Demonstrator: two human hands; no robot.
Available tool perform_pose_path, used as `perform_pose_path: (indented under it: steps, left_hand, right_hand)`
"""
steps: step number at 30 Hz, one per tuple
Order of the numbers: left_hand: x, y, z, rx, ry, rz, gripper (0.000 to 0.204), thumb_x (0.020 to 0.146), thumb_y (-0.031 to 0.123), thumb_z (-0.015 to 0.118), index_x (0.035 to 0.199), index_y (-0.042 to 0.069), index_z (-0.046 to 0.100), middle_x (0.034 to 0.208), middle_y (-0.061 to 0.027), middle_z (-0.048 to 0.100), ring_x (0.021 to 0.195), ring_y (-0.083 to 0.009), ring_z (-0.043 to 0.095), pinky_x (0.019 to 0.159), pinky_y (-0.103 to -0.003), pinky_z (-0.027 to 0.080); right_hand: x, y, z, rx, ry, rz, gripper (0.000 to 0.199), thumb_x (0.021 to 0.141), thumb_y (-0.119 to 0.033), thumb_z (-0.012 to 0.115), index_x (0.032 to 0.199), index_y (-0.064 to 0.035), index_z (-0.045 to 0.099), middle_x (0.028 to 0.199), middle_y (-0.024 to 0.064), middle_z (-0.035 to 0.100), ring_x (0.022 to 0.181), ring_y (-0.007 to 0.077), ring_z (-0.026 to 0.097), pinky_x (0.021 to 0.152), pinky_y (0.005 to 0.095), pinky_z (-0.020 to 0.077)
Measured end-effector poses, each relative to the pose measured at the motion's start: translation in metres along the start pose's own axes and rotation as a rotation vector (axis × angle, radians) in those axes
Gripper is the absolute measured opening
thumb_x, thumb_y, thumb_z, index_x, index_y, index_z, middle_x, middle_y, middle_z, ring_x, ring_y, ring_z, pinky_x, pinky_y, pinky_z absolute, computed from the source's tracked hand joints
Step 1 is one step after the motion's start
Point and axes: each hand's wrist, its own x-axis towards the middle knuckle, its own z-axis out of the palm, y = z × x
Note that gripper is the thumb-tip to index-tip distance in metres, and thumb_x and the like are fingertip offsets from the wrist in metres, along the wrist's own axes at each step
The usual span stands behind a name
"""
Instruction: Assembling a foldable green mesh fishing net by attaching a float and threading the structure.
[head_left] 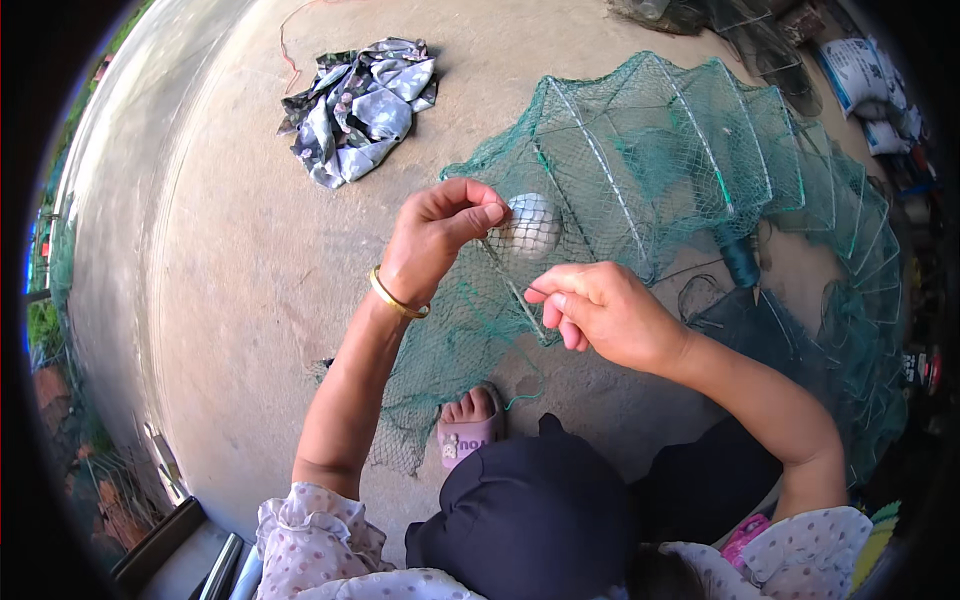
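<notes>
A long green fishing net trap (640,150), kept open by several thin hoops, stretches from in front of me round to the right. My left hand (430,235), with a gold bangle at the wrist, pinches the netting between thumb and forefinger. Right beside those fingertips, a round white object (532,228) shows through the mesh. My right hand (620,315) is closed in a pinch, lower and to the right, close to a hoop rod (512,285). What its fingers hold is too fine to make out.
A crumpled patterned cloth (365,110) lies on the concrete ground at the far left. A spool of dark teal twine (740,262) stands on the right. White sacks (860,75) lie at the far right. My foot in a pink slipper (468,428) is below the net.
</notes>
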Motion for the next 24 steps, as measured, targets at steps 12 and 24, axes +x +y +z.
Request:
perform_pose_path:
  steps: [12, 24]
  left_hand:
    - [0.001, -0.005, -0.003, -0.127, -0.008, -0.037, 0.01, 0.085, 0.015, 0.064, 0.089, 0.005, 0.065, 0.091, -0.0029, 0.066, 0.085, -0.0103, 0.058, 0.077, -0.025, 0.042]
    - [-0.006, -0.008, 0.006, -0.077, 0.044, 0.016, 0.005, 0.084, 0.008, 0.063, 0.087, 0.003, 0.063, 0.086, -0.0037, 0.065, 0.084, -0.0117, 0.059, 0.08, -0.026, 0.044]
  right_hand:
    - [0.014, 0.003, 0.01, 0.294, 0.185, 0.158, 0.013, 0.089, -0.007, 0.048, 0.092, 0.0029, 0.054, 0.058, 0.0091, 0.058, 0.042, 0.0121, 0.053, 0.041, 0.0258, 0.0435]
    - [0.019, 0.009, 0.013, 0.338, 0.186, 0.195, 0.02, 0.089, -0.01, 0.046, 0.098, 0.0069, 0.052, 0.063, 0.0103, 0.059, 0.043, 0.0122, 0.053, 0.04, 0.024, 0.0413]
